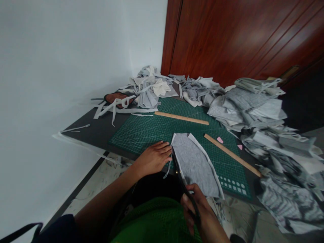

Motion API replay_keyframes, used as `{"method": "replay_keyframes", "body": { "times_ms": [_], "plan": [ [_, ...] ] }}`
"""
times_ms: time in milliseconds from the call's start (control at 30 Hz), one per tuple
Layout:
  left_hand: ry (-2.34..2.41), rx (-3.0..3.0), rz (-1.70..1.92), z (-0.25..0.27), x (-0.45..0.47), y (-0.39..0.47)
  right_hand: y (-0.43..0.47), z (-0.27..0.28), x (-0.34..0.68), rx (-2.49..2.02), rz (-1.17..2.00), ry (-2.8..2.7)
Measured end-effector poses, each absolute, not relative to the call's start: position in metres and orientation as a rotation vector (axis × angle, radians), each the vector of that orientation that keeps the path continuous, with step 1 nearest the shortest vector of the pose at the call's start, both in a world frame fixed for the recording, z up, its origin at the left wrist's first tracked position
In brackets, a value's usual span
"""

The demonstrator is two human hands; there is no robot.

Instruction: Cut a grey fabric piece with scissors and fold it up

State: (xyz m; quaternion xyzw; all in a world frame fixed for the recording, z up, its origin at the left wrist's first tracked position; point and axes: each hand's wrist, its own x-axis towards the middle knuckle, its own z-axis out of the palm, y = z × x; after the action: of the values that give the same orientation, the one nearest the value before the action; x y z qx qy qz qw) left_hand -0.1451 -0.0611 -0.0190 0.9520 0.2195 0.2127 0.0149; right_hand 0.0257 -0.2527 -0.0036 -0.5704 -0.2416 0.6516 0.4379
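A grey fabric panel point(194, 162) lies on a green cutting mat point(136, 131), its lower end overhanging the table point(86, 126). The right hand point(196, 206) grips black scissors point(181, 177), whose blades follow the panel's left edge. The left hand point(155, 158), fingers extended, rests beside the blades; whether it pinches the narrow strip point(169, 168) cannot be told.

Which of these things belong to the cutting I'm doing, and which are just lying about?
Apparently in use: scissors in the right hand; grey fabric piece by the left hand; green cutting mat underneath.

Lying about: far wooden ruler; near wooden ruler; pink pieces; heaped fabrics.
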Motion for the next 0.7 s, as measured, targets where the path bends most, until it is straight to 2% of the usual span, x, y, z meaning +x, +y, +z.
{"method": "replay_keyframes", "body": {
  "times_ms": [700],
  "plan": [
    [0.691,2.976,0.654,-0.0202,-0.145,-0.0617,-0.2546,-0.0039,0.0225,-1.431,1.614,-0.711]
  ]
}}
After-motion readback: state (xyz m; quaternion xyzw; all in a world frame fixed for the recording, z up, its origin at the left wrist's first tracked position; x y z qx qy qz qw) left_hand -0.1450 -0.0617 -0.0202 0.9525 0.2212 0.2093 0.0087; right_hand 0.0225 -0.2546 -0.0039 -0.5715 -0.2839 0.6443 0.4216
